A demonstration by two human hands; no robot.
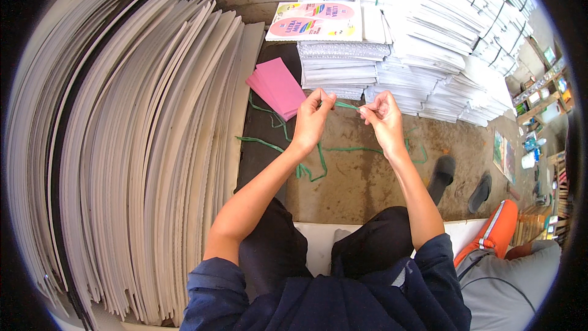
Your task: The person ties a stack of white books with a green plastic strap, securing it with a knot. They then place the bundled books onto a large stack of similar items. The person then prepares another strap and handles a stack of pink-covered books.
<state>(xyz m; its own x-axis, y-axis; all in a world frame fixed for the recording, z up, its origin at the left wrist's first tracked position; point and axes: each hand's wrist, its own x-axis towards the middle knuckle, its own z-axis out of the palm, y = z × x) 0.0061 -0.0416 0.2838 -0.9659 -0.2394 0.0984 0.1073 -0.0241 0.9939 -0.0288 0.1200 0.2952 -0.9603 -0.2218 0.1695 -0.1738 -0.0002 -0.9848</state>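
Note:
A thin green plastic string [346, 105] runs taut between my two hands in front of me. My left hand [314, 116] is closed on one part of it, thumb pressed against the fingers. Fingertips of my right hand [382, 117] pinch it a short way to the right. Loose lengths of the string hang below and trail over the floor and the dark surface at left. Just left of my left hand lies a small fanned stack of pink cards [277, 89].
Tall white cardboard sheets [141, 165] stand on edge at left. Tied white bundles [422, 30] rise ahead, with a printed carton sheet [315, 21] on one pile. Dark slippers [442, 178] lie on the stained floor [349, 190]. Another person in orange shorts [495, 227] sits at right.

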